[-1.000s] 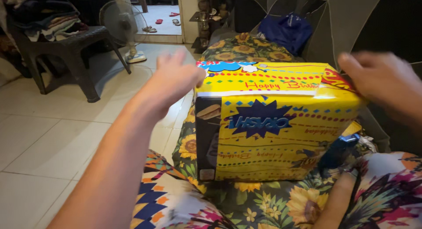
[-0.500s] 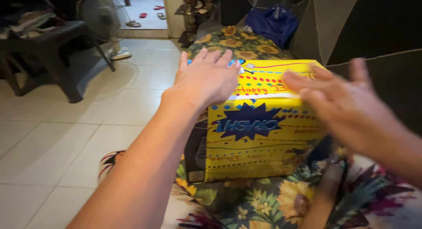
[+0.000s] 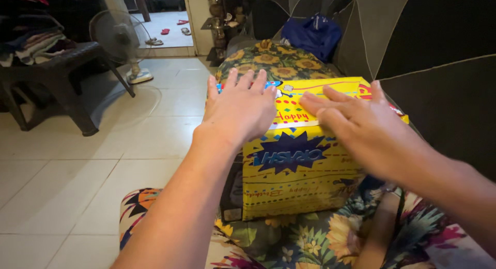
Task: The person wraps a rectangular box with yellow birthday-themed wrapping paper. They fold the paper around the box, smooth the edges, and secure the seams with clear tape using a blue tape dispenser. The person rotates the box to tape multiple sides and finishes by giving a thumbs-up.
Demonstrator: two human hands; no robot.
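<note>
I observe my left hand (image 3: 240,111) and right hand (image 3: 361,127) both open, fingers spread, palms flat on top of the yellow gift-wrapped box (image 3: 305,165), which rests beneath them on the sunflower-print cushion (image 3: 289,238).

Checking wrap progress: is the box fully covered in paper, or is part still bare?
Partly bare. Yellow wrapping paper covers the top and front, but the box shows a dark uncovered end on its left side.

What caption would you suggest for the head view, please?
Left hand and right hand lie flat on a yellow gift-wrapped cardboard box on sunflower-print fabric.
</note>
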